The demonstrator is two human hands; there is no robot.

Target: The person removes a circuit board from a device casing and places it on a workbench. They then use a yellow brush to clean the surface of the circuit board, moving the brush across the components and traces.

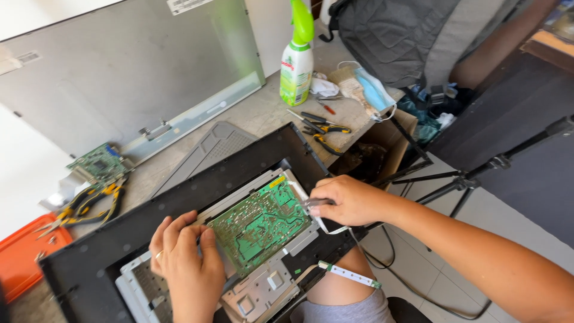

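L hand (182,263) fingers together, pressed on edge of green circuit board (260,224) in metal tray (263,293) – R hand (350,200) fingers clamped on tool (315,203) at board's rt edge.

We see open table (251,113) between the grey panel (131,66) and the black monitor shell (179,191), hemmed by a spray bottle (297,66) and pliers (326,128).

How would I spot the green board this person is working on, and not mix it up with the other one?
Find the big black panel lying across the workbench. In its middle sits a metal tray; the green circuit board lies on it, between the left hand and right hand. The smaller green board lies apart, by the yellow-handled pliers.
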